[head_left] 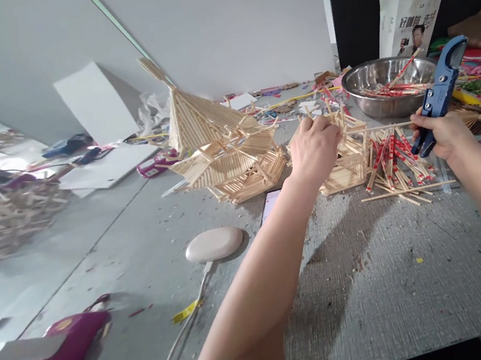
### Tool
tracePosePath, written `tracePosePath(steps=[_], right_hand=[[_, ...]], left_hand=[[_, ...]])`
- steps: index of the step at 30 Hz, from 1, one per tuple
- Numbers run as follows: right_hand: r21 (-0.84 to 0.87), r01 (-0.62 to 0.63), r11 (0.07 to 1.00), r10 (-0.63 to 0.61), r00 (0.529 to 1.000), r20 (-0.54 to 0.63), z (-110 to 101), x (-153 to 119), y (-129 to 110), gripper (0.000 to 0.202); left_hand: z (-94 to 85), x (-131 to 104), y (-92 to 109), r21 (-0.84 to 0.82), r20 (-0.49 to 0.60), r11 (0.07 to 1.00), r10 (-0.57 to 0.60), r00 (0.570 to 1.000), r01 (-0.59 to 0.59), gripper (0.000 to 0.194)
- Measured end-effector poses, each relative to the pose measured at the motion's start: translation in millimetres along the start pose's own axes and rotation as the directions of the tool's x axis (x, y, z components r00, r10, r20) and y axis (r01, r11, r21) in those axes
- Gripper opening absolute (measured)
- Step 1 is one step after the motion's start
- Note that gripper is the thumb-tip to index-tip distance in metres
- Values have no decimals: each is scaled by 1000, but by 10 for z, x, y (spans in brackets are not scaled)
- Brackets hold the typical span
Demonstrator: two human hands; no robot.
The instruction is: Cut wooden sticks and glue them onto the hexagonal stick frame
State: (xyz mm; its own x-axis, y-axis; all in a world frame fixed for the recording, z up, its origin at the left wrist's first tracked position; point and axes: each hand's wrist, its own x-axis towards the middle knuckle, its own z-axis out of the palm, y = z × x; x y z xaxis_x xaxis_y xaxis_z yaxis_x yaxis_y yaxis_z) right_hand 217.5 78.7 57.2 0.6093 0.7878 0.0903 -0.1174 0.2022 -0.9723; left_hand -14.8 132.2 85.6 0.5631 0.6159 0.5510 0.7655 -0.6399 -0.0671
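At centre frame, slightly toward two o'clock, the small stick frame [347, 156] lies on the grey surface [399, 276], the left hand [315, 149] pinching a thin stick [374, 128] against its top edge. The right hand [442, 134], at three o'clock, is clenched on the blue cutters [442, 91]. Steadying the frame while aligning the stick looks wise. Loose red-tipped sticks [397, 166] lie just beside; the stick pagoda [220, 140] stands at ten o'clock, a steel bowl [391, 87] at one.
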Motion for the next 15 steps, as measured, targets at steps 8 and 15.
tracePosePath(steps=[8, 15], right_hand=[[47, 147, 988, -151, 986, 76, -27, -168, -336, 19], [25, 266, 964, -266, 946, 186, -90, -452, -561, 15]], left_hand=[[-279, -280, 148, -200, 86, 978, -38, 996, 55, 23], [-339, -695, 282, -656, 81, 707, -282, 956, 264, 9]])
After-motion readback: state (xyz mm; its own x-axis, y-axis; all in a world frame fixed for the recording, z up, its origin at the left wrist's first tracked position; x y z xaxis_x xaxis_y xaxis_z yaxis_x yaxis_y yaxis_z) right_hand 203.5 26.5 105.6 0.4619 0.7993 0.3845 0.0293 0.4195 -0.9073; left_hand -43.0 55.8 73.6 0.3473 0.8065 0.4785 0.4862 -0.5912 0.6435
